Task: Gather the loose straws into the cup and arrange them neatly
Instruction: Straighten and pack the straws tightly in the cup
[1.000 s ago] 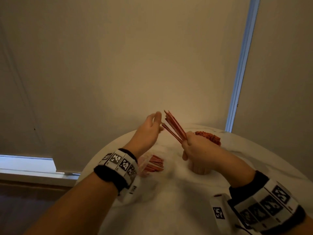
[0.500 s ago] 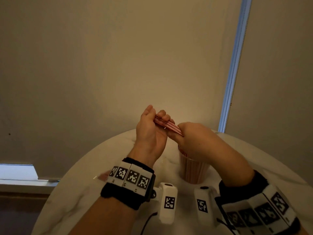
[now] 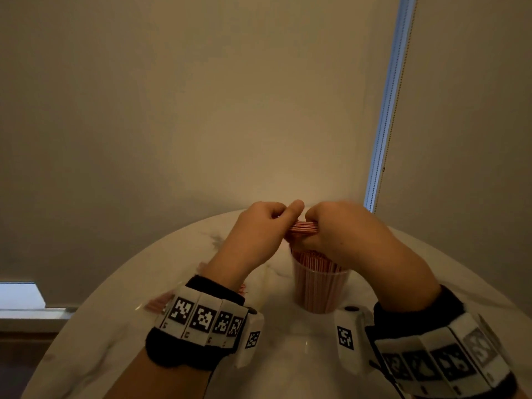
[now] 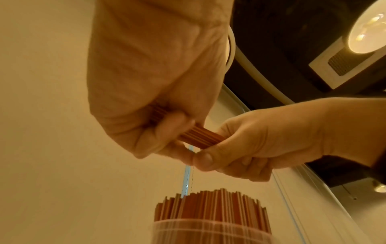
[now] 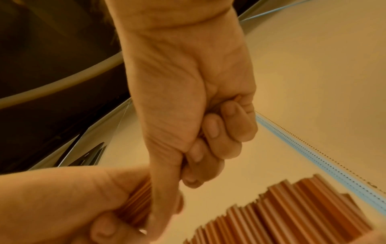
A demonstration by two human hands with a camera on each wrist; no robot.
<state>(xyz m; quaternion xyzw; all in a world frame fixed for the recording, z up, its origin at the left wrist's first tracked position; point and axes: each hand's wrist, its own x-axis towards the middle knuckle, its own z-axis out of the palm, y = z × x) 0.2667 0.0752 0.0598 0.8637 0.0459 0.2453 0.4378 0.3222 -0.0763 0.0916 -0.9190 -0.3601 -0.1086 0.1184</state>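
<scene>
A small bundle of red-and-white straws [image 3: 303, 227] lies level between both hands, just above the cup. My left hand [image 3: 266, 226] grips one end of the bundle [image 4: 198, 138], fingers and thumb curled round it. My right hand [image 3: 334, 228] grips the other end [image 5: 137, 209]. Below them stands a clear plastic cup [image 3: 319, 286] packed with upright straws [image 4: 211, 206], their tops uneven [image 5: 292, 213]. More loose straws [image 3: 157, 303] lie on the table to the left, partly hidden by my left wrist.
The cup stands on a round white marble table [image 3: 288, 370]. A pale roller blind [image 3: 201, 110] hangs close behind it, with a blue bead chain [image 3: 385, 110] at the right.
The fanned, tilted straws have been squeezed into a tight level bundle. My left hand has closed round its free end and both hands have come together above the cup.
</scene>
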